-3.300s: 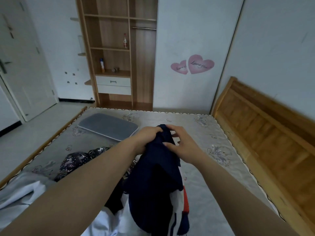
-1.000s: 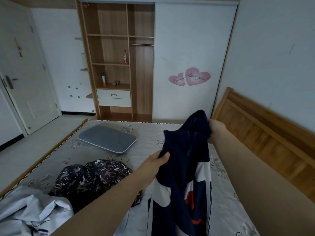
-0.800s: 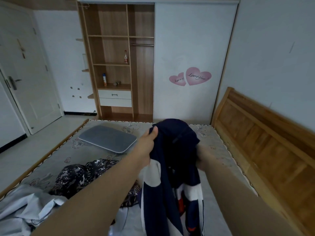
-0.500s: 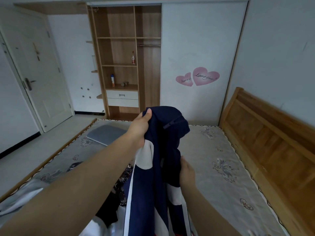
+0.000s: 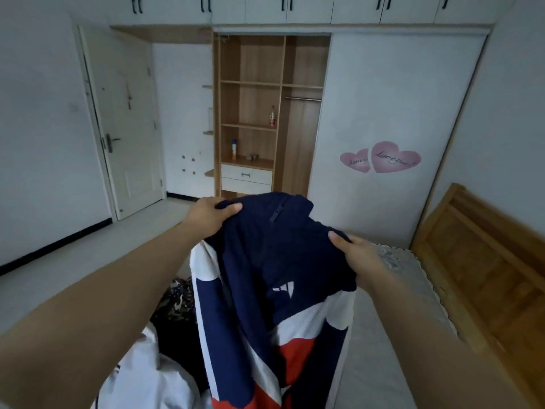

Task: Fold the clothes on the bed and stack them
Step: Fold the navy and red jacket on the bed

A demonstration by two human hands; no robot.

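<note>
Navy, white and red zip jacket (image 5: 274,290) is held up in the air by both hands, clear of the mattress (image 5: 383,349), collar and zipper pull at the top between them. Left hand (image 5: 206,216) is clamped on the upper edge at the left shoulder, thumb over the fabric; right hand (image 5: 356,252) is pinched on the opposite shoulder, slightly lower and nearer. The hands are set apart, likely so the garment hangs open and its front can be identified before being laid flat. The lower body of the jacket hangs below the hands, bottom hem out of frame.

Below the left forearm, a patterned dark garment (image 5: 177,299) and a white garment (image 5: 141,379) are left in a loose heap, unfolded. Below and beyond the right hand, bare mattress is seen, judged to be the laying area. Wooden headboard (image 5: 477,261) is off to the right of the right arm.

Step judged: orienting the jacket before the first fold. No folded stack is seen; task judged early.
</note>
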